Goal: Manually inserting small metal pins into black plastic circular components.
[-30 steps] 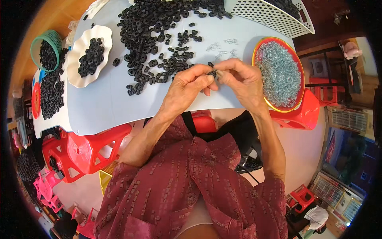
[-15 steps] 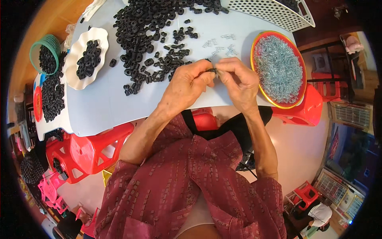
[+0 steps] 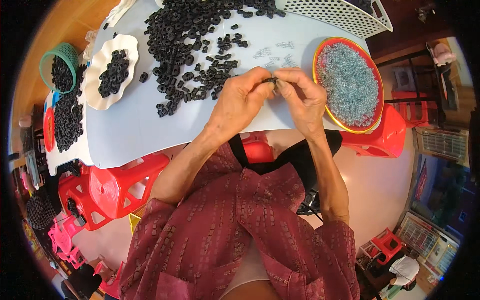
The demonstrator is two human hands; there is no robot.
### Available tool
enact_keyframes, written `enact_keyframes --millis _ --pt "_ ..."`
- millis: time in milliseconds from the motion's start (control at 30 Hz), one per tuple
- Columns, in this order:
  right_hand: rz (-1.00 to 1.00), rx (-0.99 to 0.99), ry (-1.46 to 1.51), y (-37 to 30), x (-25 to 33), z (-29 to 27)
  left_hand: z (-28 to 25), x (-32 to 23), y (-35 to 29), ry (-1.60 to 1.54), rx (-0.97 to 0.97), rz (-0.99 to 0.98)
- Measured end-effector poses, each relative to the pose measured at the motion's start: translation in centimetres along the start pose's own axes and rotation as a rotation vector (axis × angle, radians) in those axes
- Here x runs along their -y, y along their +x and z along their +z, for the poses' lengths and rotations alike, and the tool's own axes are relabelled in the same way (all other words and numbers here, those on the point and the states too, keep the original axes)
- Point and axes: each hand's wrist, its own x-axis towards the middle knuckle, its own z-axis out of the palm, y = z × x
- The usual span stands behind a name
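Over the table's near edge, my left hand (image 3: 239,102) and my right hand (image 3: 303,102) meet with fingertips pinched together. Between them is a small black plastic piece (image 3: 270,80), which resembles a cord-lock part; the fingers cover much of it. Beyond my left hand spreads a large pile of similar black pieces (image 3: 172,55). Several small silvery springs (image 3: 285,45) lie loose on the table beyond my hands. Beside my right hand, a red tray with a gold rim (image 3: 357,131) holds a heap of springs (image 3: 349,85).
On the pale table (image 3: 120,137), a white wavy-edged dish (image 3: 95,95) holds black pieces. Farther left are a green basket (image 3: 71,52) and more black pieces (image 3: 67,125). A white perforated basket (image 3: 340,15) stands at the back right. Red stools (image 3: 107,187) are below the table edge.
My hands have shifted slightly right and the black piece shows a little more between the fingertips. Both hands remain pinched together. The view has moved slightly.
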Motion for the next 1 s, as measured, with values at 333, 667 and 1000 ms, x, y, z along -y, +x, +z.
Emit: enact_keyframes --millis 333,667,1000 --pt "-0.231 -0.021 -0.499 0.1 1.3 1.2 -1.3 -0.1 0.5 -0.303 0.026 -0.229" --pt "-0.141 0.015 -0.564 -0.5 0.6 1.4 -1.5 0.7 0.5 -0.387 0.124 -0.312" --pt "-0.192 -0.043 -0.599 -0.4 0.3 1.3 -0.4 1.8 0.9 -0.411 0.09 -0.251"
